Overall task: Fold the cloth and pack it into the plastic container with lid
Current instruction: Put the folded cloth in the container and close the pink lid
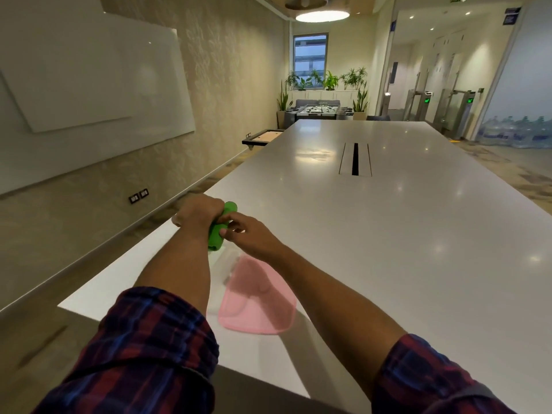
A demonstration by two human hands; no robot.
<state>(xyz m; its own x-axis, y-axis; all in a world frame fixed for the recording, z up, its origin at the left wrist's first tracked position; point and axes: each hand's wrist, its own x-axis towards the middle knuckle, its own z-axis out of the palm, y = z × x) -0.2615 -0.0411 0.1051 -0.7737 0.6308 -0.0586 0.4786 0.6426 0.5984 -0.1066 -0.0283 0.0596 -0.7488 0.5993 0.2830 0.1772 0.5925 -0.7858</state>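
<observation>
A pink cloth point(257, 297) lies flat on the white table point(388, 234), near its left front corner. Just beyond it stands a clear plastic container point(222, 265), blurred and hard to make out. A green lid point(224, 234) is tilted up on edge above the container. My left hand point(198, 213) is wrapped around the lid's far side. From the right, the fingertips of my right hand point(248, 234) pinch the lid's near edge. Both forearms cross over the cloth without touching it.
The table's left edge runs close beside my left hand, with floor below. A cable slot point(355, 159) sits mid-table. A whiteboard point(95, 76) hangs on the left wall. Plants and a foosball table point(318, 110) stand at the far end.
</observation>
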